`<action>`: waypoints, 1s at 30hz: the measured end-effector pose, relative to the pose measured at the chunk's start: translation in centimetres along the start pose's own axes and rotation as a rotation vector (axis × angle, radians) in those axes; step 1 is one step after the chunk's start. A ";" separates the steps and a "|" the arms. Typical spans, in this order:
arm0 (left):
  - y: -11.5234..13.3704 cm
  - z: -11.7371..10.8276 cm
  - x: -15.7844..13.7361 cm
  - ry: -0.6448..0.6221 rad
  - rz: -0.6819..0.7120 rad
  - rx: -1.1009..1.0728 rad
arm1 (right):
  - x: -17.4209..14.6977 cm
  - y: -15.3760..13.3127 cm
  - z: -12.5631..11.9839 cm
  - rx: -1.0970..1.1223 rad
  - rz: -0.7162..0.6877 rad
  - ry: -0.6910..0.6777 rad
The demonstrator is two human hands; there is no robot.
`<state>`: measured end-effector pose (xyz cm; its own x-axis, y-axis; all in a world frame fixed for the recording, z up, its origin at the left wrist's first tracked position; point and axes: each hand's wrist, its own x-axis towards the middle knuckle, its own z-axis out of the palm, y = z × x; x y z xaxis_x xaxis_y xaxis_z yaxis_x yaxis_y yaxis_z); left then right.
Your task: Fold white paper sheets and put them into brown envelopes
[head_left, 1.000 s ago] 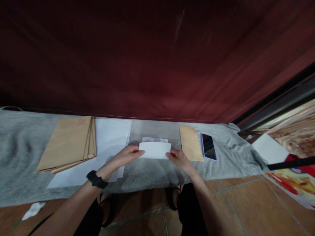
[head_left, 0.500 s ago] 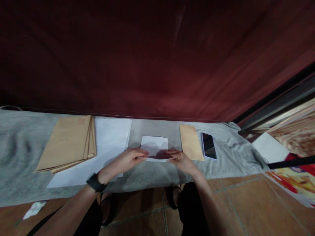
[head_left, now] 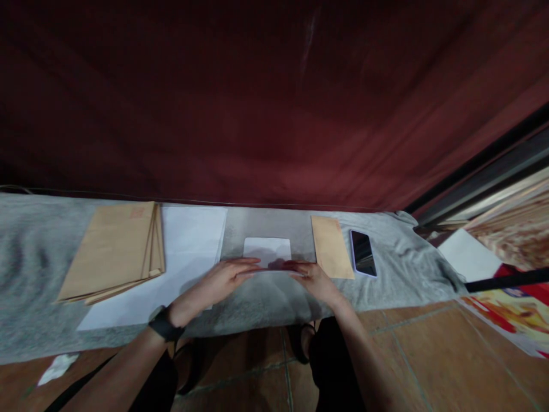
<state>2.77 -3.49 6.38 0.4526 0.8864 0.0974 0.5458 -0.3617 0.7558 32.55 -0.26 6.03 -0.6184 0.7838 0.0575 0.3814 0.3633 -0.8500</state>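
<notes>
In the head view, your left hand and right hand each have a narrow grip on the white paper at its near edge, between the larger white sheets and the single brown envelope.

Can't read the red print on the brown envelopes, way too tiny tbh. Can't see the white paper's near corners behind the hands, or the colourful packaging past the right edge.

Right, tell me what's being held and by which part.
White paper, held along its near edge: the left hand at the left end, the right hand at the right.
</notes>
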 end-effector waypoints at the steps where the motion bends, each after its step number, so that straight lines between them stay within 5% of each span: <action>1: 0.2 -0.1 0.1 0.038 0.001 -0.024 | 0.2 -0.1 0.1 0.020 0.009 0.059; 5: 1.3 -0.5 0.2 0.210 0.050 -0.010 | 1.0 -0.4 0.4 0.069 -0.047 0.270; 8: 1.6 -0.8 0.1 0.215 0.134 0.060 | 1.3 -0.4 0.6 0.062 -0.100 0.333; 12: 0.1 -0.4 -0.2 0.083 0.160 0.110 | 1.1 0.1 0.9 -0.004 -0.075 0.239; 19: -1.8 0.4 -1.0 -0.158 -0.008 0.136 | 0.5 0.4 0.7 -0.107 -0.039 -0.091; 25: -1.0 0.2 -0.9 -0.140 -0.079 0.116 | 0.5 -0.1 0.1 -0.048 0.020 -0.119; 30: -1.6 -0.4 0.1 -0.109 -0.192 -0.048 | 0.6 0.1 0.5 -0.164 0.206 -0.041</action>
<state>1.63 -2.71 5.41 0.4186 0.9002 -0.1202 0.5962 -0.1725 0.7841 31.88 -0.03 5.66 -0.5424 0.8297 -0.1321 0.6065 0.2779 -0.7450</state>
